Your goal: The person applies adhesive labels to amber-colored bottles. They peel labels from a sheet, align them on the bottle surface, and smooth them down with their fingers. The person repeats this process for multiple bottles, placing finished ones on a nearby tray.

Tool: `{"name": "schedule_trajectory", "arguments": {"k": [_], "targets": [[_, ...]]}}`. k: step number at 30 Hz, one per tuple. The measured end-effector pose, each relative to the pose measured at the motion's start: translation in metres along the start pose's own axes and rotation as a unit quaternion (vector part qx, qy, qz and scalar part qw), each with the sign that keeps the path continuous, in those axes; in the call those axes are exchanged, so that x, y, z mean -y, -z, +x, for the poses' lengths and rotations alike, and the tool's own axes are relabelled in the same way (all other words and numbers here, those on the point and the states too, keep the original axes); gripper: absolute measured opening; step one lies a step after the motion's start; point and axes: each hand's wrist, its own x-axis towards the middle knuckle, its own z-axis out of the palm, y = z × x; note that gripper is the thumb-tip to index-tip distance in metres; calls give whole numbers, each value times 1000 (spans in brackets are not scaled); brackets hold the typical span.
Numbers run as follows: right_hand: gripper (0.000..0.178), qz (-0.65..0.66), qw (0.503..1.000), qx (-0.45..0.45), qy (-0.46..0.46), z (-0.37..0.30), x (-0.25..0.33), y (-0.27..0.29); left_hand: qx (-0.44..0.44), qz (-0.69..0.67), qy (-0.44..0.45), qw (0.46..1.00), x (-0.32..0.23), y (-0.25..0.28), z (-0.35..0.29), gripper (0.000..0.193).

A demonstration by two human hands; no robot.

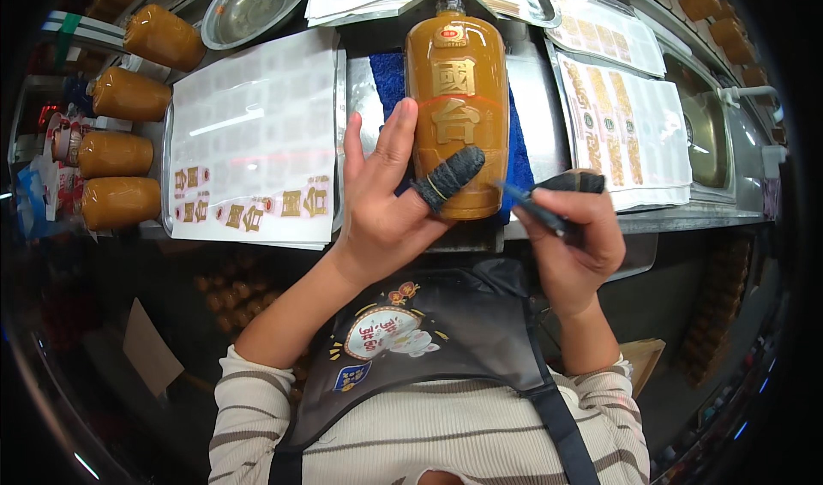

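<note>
The right hand (pixel 583 247) pinched a dark pen-like tool (pixel 537 208); the left hand (pixel 381 200), splayed, lay against the brown bottle (pixel 463 168), seemingly steadying it on blue cloth (pixel 519 155), perhaps padding against the metal worktop (pixel 538 99).

Brown bottle (pixel 455 90) lying on blue cloth (pixel 388 80); slim tool (pixel 543 216) beside.

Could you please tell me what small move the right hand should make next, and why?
I would probably have the right hand settle its slim dark tool lightly on the brown bottle's lower right side: the blurred tip shows at that edge, contact unclear, and the left hand rests against the opposite side, apparently steadying it.
</note>
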Motion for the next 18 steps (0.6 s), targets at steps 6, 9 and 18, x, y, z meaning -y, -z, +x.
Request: {"name": "schedule_trajectory", "arguments": {"k": [6,9,18], "targets": [[39,-75,980,57,178,6,3,-12,-21,-20,8,1000,6,-2,-11,63],[38,-5,986,100,132,-2,11,-6,-22,-45,7,999,4,-2,-6,63],[40,-77,986,72,127,4,21,-8,-3,-79,54,995,-4,6,-3,97]]}}
